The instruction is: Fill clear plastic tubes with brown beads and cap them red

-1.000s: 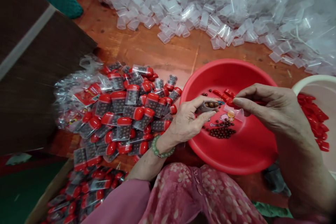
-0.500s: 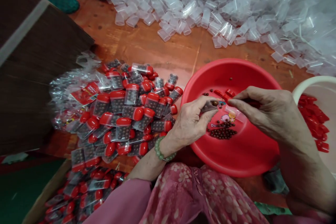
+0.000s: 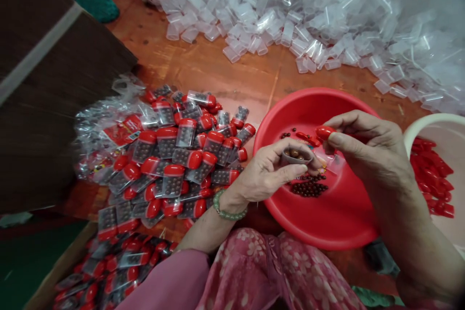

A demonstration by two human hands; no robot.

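My left hand [image 3: 271,169] grips a clear plastic case [image 3: 297,156], its open mouth turned up with brown balls showing inside. To the right, my right hand [image 3: 363,147] pinches a glossy red cap [image 3: 324,132] between thumb and fingers, apart from the case. Both hands are over a red basin [image 3: 327,230]. Loose dark brown balls [image 3: 308,189] lie on its bottom, with a few red pieces [image 3: 307,138] and a clear case [image 3: 330,162] partly hidden by the hands.
Many filled red-capped cases [image 3: 172,181] are heaped on the wooden floor at left, beside clear plastic bags [image 3: 96,123]. A large pile of clear cases [image 3: 261,24] spreads across the back. At right stands a white tub [image 3: 414,128] holding red caps [image 3: 432,169].
The left hand has tipped the case so its mouth faces up. In the right hand the red cap has come into plain view. The view has shifted slightly.
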